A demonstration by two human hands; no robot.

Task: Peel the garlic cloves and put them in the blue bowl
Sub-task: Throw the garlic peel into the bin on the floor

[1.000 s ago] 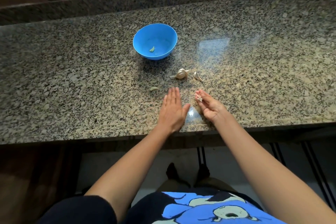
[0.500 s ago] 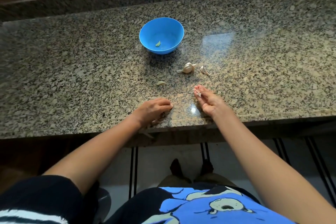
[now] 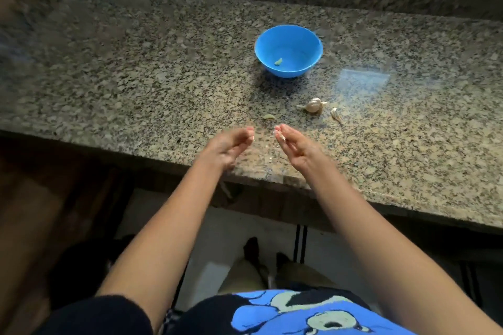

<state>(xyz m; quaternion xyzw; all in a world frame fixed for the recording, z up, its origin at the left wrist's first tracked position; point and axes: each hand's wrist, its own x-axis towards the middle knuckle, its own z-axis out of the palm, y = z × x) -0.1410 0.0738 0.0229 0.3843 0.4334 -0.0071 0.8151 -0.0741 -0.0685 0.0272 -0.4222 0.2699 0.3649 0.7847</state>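
Both hands are held over the near edge of the granite counter (image 3: 136,76), lower centre of frame, apart from each other. The left hand (image 3: 228,147) is motion-blurred; its fingers look loosely curved and nothing is seen in it. A pale scrap (image 3: 281,137) is pinched at the fingertips of the right hand (image 3: 295,145); skin or clove cannot be told. A loose clove (image 3: 269,116) is seen just above the gap between the hands, long axis left-right, about equally near to both. The garlic head (image 3: 313,105) is found up-right of the hands, nearer the right one, long axis roughly left-right, one thin tip pointed left. A small clove (image 3: 335,113) is seen just right of it, tail pointed lower right. The blue bowl (image 3: 285,72) is set further up, centre-right, with one peeled clove (image 3: 278,62) inside.
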